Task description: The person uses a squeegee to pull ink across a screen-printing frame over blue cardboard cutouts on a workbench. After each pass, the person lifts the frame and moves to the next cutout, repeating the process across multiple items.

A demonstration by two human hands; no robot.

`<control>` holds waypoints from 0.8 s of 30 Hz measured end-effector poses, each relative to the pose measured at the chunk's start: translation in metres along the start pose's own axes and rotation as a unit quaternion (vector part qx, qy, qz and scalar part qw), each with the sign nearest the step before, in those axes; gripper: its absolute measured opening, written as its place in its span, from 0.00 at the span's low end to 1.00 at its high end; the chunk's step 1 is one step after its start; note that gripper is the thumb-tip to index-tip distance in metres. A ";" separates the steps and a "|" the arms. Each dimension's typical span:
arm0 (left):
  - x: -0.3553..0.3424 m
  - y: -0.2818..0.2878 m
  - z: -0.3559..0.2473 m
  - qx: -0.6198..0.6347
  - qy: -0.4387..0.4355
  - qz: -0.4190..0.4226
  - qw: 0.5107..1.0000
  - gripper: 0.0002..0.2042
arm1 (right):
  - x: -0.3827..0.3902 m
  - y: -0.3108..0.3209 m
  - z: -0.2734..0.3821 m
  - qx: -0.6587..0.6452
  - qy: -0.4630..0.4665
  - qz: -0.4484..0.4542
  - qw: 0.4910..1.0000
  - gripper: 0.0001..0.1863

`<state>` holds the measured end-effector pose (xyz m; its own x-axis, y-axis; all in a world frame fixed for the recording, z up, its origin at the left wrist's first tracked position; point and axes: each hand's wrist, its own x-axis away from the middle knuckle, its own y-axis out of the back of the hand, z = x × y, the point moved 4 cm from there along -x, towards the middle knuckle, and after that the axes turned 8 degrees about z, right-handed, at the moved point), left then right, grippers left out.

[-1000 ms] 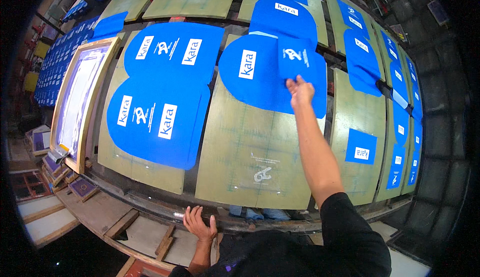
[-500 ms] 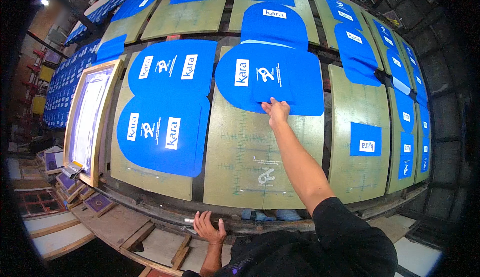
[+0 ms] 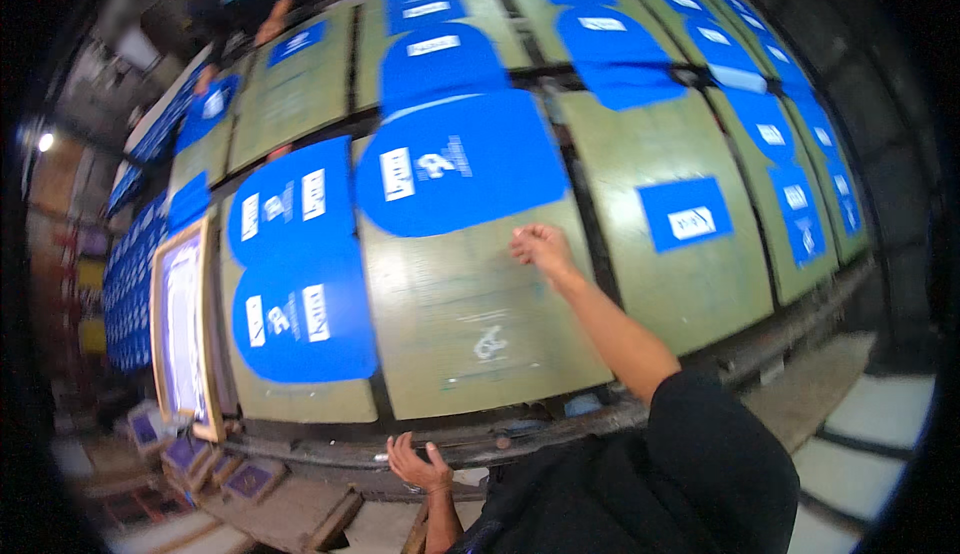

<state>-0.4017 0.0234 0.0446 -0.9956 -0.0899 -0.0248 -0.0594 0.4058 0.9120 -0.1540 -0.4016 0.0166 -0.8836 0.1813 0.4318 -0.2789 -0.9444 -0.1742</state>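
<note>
My right hand (image 3: 543, 252) hovers over a green-grey board (image 3: 460, 284), just past the near edge of a rounded blue fabric piece (image 3: 490, 169) with white printing. Its fingers are bent and drawn together, slightly blurred, with nothing visible in them. At the table's front edge is my left hand (image 3: 420, 466), its fingers apart and holding nothing. A faint white print (image 3: 490, 344) marks the bare part of the board. Two more rounded blue pieces (image 3: 340, 329) lie on the board to the left, printed in white.
A wooden-framed printing screen (image 3: 208, 344) leans at the left. Several boards with blue pieces continue back and right, including a small rectangular piece (image 3: 655, 214). Dark gaps separate the boards. Across the table, a person's hand (image 3: 270, 29) is near another blue piece.
My right hand has let go of the blue fabric and drawn back from its edge. The fabric now lies flat. The head view has turned right, and more of the other person shows.
</note>
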 end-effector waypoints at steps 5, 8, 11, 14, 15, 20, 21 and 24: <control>0.002 -0.016 -0.009 -0.061 0.002 0.001 0.998 0.23 | 0.032 0.305 0.048 0.283 0.165 -0.403 0.854 0.15; 0.005 -0.019 -0.014 -0.064 0.007 0.007 0.998 0.27 | 0.071 0.433 0.069 0.435 0.014 -0.568 0.698 0.24; 0.008 -0.022 -0.021 -0.076 0.021 0.015 0.997 0.24 | 0.068 0.470 0.078 0.500 -0.057 -0.488 0.713 0.27; 0.011 -0.022 -0.026 -0.083 0.033 0.018 0.996 0.23 | 0.059 0.464 0.087 0.531 -0.051 -0.432 0.727 0.27; 0.011 -0.021 -0.027 -0.086 0.037 0.020 0.995 0.24 | 0.054 0.465 0.090 0.536 -0.075 -0.415 0.732 0.26; 0.009 -0.014 -0.027 -0.064 0.028 0.032 0.997 0.25 | 0.046 0.490 0.099 0.503 -0.123 -0.357 0.777 0.18; 0.010 -0.012 -0.026 -0.055 0.030 0.032 0.998 0.25 | 0.045 0.490 0.105 0.514 -0.087 -0.339 0.783 0.17; 0.011 -0.008 -0.019 -0.020 0.050 0.024 0.998 0.24 | 0.036 0.459 0.135 0.588 -0.065 -0.269 0.760 0.14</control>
<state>-0.4107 0.0023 0.0449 -0.9849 -0.1630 0.0580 -0.0076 0.3760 0.9266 -0.2635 -0.8658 0.0712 -0.6954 0.6709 0.2575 0.0101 -0.3491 0.9370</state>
